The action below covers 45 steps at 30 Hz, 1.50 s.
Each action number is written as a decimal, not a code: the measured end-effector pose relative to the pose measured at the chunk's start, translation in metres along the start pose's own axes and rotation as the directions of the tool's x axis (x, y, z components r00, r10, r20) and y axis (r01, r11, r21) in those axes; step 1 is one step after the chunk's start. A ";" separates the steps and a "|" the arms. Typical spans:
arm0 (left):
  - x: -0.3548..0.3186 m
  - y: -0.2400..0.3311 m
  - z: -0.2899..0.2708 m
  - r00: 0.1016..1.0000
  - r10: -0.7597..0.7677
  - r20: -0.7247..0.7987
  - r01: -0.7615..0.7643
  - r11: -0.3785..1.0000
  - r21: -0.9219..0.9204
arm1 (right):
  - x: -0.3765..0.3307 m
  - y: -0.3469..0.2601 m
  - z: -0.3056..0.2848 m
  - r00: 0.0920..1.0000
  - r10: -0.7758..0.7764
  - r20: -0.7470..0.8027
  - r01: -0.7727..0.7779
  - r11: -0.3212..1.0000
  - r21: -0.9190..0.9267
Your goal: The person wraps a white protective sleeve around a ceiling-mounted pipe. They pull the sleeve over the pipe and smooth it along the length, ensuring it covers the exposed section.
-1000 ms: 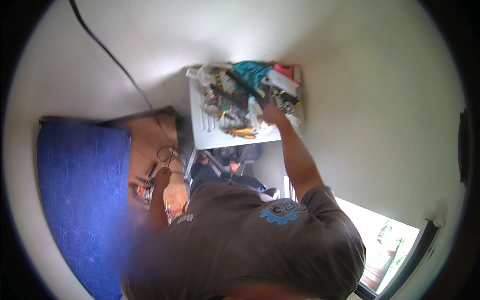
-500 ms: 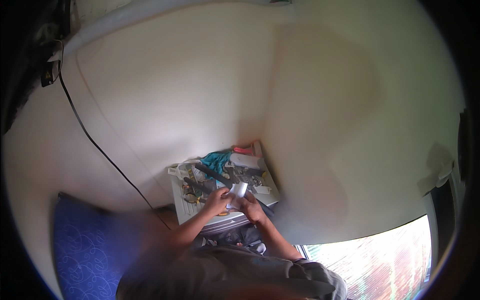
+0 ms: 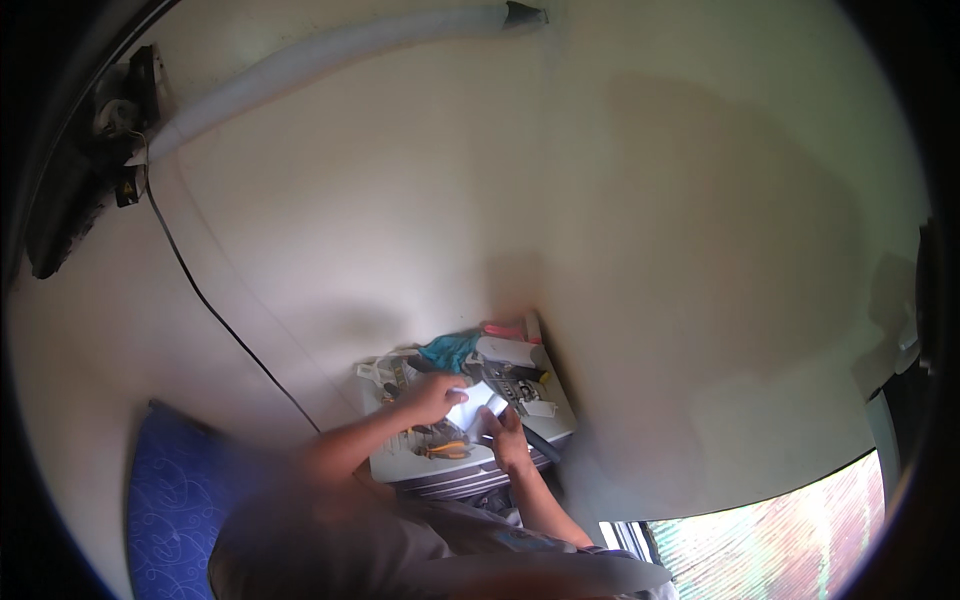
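Note:
My left hand (image 3: 428, 397) is closed on a small white object (image 3: 472, 403), held just above a white flat-topped unit (image 3: 400, 465). My right hand (image 3: 507, 440) comes up from below, and its fingertips reach the object's lower edge; its grip is too blurred to read. Around the hands the unit's top holds several tools and parts. Among them are orange-handled pliers (image 3: 446, 450), a teal cloth (image 3: 450, 350), a white box (image 3: 508, 350) and a dark tube (image 3: 538, 446).
A cream wall fills most of the view. A black cable (image 3: 215, 315) runs down it from a dark fitting (image 3: 120, 150) at the upper left, next to a pale pipe (image 3: 330, 55). A blue patterned cushion (image 3: 170, 500) lies lower left and a bright window (image 3: 780, 540) lower right.
A second ago my right hand was reaching alone into the tools. Both hands then met on the white object, and the view swung up to show more wall.

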<state>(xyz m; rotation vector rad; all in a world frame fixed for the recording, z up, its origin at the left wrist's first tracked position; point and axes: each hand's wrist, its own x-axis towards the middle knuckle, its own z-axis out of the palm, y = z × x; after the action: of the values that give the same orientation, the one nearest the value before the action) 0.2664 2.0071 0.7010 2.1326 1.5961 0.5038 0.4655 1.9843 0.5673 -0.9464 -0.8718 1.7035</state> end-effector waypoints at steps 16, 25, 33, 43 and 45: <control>0.110 0.100 -0.240 0.680 0.199 -0.706 -0.247 0.968 0.035 | 0.123 -0.411 0.129 0.416 -0.790 0.450 0.807 0.093 -0.584; 0.193 0.135 -0.281 0.756 0.034 -0.653 -0.564 0.541 -0.624 | 0.151 -0.559 0.203 0.171 -0.734 0.657 0.736 -0.348 -0.580; 0.227 0.165 -0.296 0.759 -0.008 -0.651 -0.631 0.237 -0.738 | 0.175 -0.593 0.247 0.044 -0.600 0.799 0.624 -0.608 -0.491; 0.308 0.140 -0.367 0.718 0.027 -0.695 -0.647 -0.342 -0.682 | 0.207 -0.624 0.269 0.013 -0.609 0.793 0.579 -0.642 -0.502; 0.317 0.137 -0.371 0.713 0.043 -0.699 -0.631 -0.394 -0.668 | 0.216 -0.630 0.275 0.042 -0.630 0.776 0.668 -0.560 -0.490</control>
<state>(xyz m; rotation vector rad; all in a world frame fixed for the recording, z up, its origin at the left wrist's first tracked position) 0.2686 2.3230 1.0983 0.9205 -0.1259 1.7950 0.4202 2.3309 1.1971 -0.4538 -2.0117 -0.4751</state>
